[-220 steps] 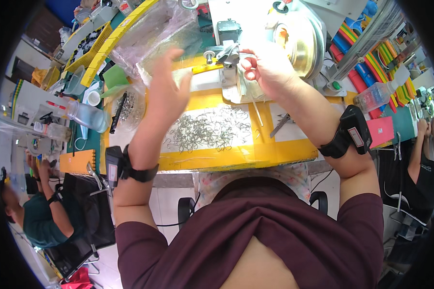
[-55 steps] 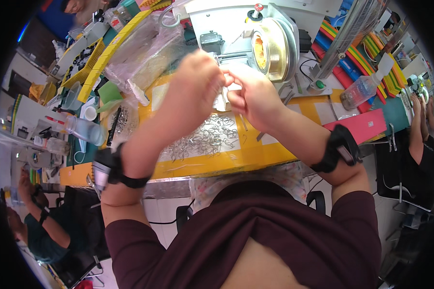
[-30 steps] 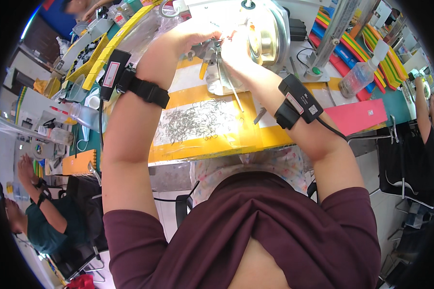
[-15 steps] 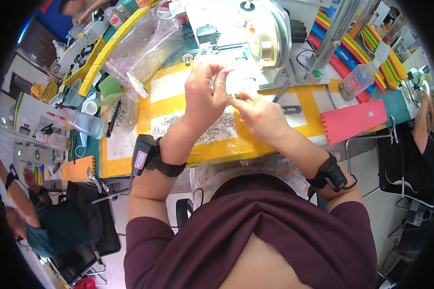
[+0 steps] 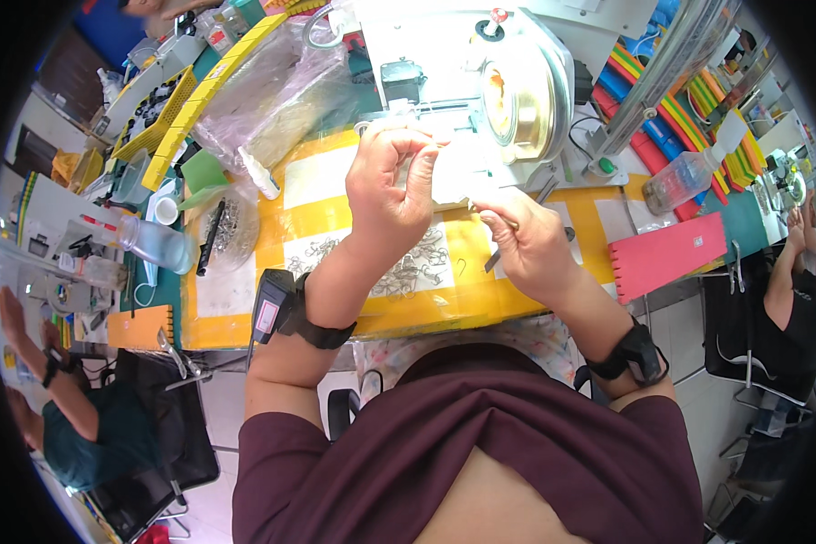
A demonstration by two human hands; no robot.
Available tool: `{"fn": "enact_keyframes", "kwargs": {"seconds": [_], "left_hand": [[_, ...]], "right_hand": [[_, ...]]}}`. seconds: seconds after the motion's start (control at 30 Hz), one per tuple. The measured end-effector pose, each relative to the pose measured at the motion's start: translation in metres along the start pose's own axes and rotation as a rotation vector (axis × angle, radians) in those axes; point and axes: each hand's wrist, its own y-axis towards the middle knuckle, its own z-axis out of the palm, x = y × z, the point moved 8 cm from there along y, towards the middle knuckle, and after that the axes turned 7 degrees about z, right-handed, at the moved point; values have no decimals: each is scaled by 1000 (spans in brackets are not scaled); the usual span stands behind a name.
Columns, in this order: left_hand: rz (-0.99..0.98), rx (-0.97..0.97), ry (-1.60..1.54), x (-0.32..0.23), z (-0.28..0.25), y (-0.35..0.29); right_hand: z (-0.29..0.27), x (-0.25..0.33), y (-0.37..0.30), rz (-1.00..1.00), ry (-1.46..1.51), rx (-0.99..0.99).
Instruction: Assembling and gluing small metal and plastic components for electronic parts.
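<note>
My left hand (image 5: 392,186) is raised in front of the machine, its thumb and fingers pinched together. What lies in that pinch, if anything, is too small to make out. To its right and a little lower, my right hand (image 5: 533,243) is also closed in a pinch, with something tiny and pale at its fingertips. The two hands are apart. Below them a loose pile of small bent metal hooks (image 5: 419,270) lies on the yellow-taped worktop (image 5: 335,313), partly covered by my left forearm. One single hook (image 5: 461,267) rests to the right of the pile.
Beyond my hands stands a white machine with a gold-coloured spool (image 5: 524,113). At left are a clear round dish (image 5: 234,227), a black pen (image 5: 210,238), a white tube (image 5: 258,172) and a clear bottle (image 5: 159,243). A red notebook (image 5: 666,254) and a clear jar (image 5: 678,181) are at right.
My right hand has drawn away from my left, toward the right and slightly nearer me. The left hand keeps its pinch in about the same place. The whole view has shifted slightly.
</note>
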Motion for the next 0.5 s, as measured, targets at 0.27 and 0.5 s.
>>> {"fn": "enact_keyframes", "kwargs": {"seconds": [0.27,0.5], "left_hand": [[82,0,-56,1,1,-7],[89,116,190,-2,1,-5]], "right_hand": [[-45,16,11,102,97,-40],[-69,34,15,-166,168,-120]]}}
